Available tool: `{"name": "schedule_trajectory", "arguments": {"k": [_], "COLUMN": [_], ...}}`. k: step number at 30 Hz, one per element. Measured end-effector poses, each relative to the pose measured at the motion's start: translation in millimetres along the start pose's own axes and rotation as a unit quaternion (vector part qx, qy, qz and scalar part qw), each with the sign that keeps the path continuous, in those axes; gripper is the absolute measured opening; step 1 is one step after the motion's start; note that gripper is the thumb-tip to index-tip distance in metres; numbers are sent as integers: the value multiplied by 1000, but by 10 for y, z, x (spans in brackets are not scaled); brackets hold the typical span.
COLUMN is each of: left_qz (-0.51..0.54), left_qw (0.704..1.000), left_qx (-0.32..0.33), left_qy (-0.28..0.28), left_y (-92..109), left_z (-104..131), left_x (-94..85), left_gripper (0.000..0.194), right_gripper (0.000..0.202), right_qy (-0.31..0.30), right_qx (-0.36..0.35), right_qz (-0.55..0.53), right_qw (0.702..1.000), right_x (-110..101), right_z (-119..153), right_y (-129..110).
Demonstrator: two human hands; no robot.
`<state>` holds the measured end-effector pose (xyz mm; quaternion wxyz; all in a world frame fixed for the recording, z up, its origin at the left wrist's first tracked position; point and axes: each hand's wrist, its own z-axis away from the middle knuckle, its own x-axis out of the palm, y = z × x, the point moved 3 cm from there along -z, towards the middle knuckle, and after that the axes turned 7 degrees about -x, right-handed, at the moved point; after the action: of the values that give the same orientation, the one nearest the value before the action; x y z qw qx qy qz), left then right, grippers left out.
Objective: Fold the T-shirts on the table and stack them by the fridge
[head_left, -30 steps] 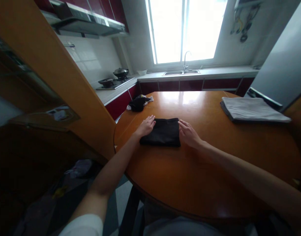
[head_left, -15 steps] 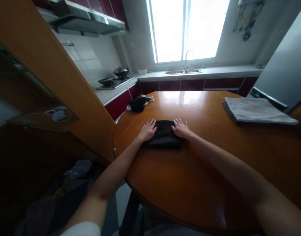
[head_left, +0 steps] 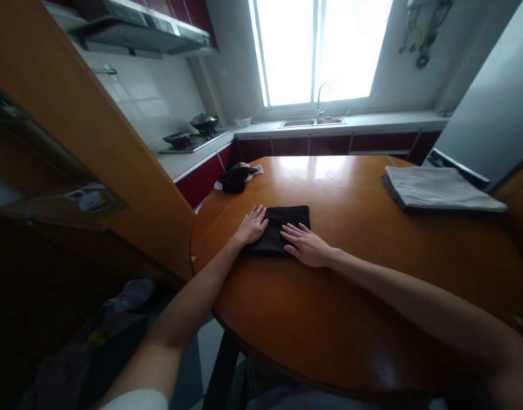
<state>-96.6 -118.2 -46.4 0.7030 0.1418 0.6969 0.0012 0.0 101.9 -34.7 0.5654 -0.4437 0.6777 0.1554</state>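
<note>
A folded black cloth [head_left: 278, 219], roughly rectangular, lies flat on the wooden table [head_left: 313, 307]. Its kind of garment or fabric piece cannot be made out. My left hand [head_left: 252, 226] rests flat on the cloth's left side with the fingers stretched out. Across its lower right part lies my right hand [head_left: 305, 245], palm down, fingers extended and pointing left. Neither hand grips the cloth. Part of the cloth is hidden under both hands.
A stack of folded grey cloth [head_left: 445, 189] sits at the table's right. Near the far left edge lies a crumpled black-and-white bundle [head_left: 236, 179]. Beyond the table run a counter with a sink [head_left: 315, 122] and a stove holding pans [head_left: 204, 121]. A wooden partition [head_left: 129, 159] stands left.
My right hand has moved from the cloth's upper right edge toward its lower middle. My left hand stays on the left side. The view has shifted slightly.
</note>
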Motion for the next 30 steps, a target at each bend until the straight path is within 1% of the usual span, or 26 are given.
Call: {"name": "schedule_trajectory", "arguments": {"k": [2,4,6,7,8,10,13,14,16,17,19,22,25,27,29,30], "left_qz": [1,1,0,-1,-2,-5,-9,-9,-6,-4,-3,-4,-3,-3,-1,1], "left_qw": [1000,1000,1000,1000,1000,1000,1000,1000,1000,1000,1000,1000,1000,1000,1000,1000], "left_qx": [2,1,-1,-1,-1,0,-2,-3,-5,-6,-5,-2,-1,-2,-2,-2], "left_qy": [-2,-2,-1,-1,-3,-4,-1,-1,-3,-4,-4,-4,-6,-7,-6,-6], "left_y": [5,6,6,7,7,8,6,4,-2,-4,-7,-5,-2,-5,-8,-9], "left_z": [0,-3,-6,-7,-7,-6,-5,-5,-5,-5,-1,6,4,-2,-10,-12], "left_x": [-2,-4,-6,-6,-6,-8,-12,-13,-11,-10,-9,-8,-5,2,8,11], "left_gripper": [63,63,62,62,63,63,64,64,64,64,64,63,63,63,63,63], "right_gripper": [64,71,76,76,75,69,62,61,60,60,61,65,67,64,61,59], "right_qy": [-11,-15,-18,-15,-6,22,68,73,64,51,22,-2,-3,25,70,87], "right_qx": [0,15,29,41,57,110,225,256,286,289,283,279,325,350,323,290], "right_qz": [17,31,32,30,26,23,28,29,26,22,16,26,39,48,54,54], "right_qw": [1000,999,999,999,998,993,972,964,956,956,959,960,945,935,942,952], "right_x": [70,86,50,10,-42,-165,-299,-304,-242,-184,-52,52,-26,-139,-231,-249], "right_z": [188,349,434,435,403,248,-107,-220,-389,-434,-438,-296,-142,-99,-112,-128], "right_y": [-141,-236,-283,-276,-243,-91,258,362,504,542,581,654,783,808,717,631]}}
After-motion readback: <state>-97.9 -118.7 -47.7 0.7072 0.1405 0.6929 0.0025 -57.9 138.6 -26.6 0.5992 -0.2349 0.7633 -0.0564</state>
